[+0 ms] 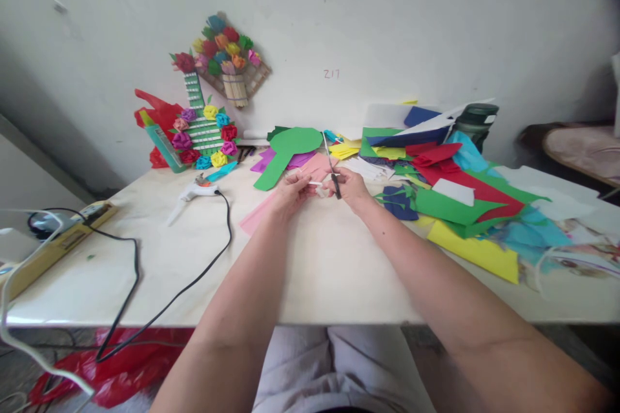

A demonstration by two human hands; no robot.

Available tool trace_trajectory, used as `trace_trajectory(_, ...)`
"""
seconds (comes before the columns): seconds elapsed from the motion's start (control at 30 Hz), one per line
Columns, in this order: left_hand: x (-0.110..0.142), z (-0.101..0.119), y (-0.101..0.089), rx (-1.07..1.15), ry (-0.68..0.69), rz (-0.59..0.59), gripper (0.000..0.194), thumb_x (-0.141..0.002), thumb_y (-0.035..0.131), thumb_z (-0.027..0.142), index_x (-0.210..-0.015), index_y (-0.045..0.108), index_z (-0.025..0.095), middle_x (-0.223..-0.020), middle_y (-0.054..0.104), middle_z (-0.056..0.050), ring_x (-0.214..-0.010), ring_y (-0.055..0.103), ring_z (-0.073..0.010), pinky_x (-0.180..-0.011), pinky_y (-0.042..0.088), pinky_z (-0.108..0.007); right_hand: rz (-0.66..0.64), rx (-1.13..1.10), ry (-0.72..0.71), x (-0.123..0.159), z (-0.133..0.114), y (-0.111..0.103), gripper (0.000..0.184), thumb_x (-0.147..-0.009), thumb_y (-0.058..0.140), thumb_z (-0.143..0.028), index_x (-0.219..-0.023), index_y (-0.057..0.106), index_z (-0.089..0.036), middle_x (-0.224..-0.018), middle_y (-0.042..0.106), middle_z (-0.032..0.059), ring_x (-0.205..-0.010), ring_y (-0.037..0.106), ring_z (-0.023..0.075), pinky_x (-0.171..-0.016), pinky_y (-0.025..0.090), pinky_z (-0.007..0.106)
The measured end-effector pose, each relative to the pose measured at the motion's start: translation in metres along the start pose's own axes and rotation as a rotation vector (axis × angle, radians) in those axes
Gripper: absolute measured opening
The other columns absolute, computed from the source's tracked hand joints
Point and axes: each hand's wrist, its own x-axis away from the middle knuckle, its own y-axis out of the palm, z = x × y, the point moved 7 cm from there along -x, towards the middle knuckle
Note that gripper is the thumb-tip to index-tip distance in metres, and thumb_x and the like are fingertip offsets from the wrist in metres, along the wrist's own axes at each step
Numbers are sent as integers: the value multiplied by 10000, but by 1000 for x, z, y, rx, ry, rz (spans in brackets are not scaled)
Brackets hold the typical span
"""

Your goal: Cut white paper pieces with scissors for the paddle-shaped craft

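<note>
White piece (316, 184) between palms: left hand (292, 195) pinching it, right hand (351, 188) gripping black-handled tool (336, 184).

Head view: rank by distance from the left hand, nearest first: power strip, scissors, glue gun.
From the left hand:
1. Scissors: just to its right, in the right hand.
2. Glue gun: on the table, left.
3. Power strip: far left, by the table's edge.
</note>
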Motion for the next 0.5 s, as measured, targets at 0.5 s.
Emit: trace_trajectory(0.5, 0, 8, 0, -53, 96, 31, 301, -592, 715, 223, -811, 546, 105, -630, 600, -5, -552, 592, -91, -611, 490, -238, 75, -32, 118, -1, 10, -10, 391, -531, 718, -320, -845, 560, -149, -520, 585, -31, -392, 510, 77, -346, 277, 169)
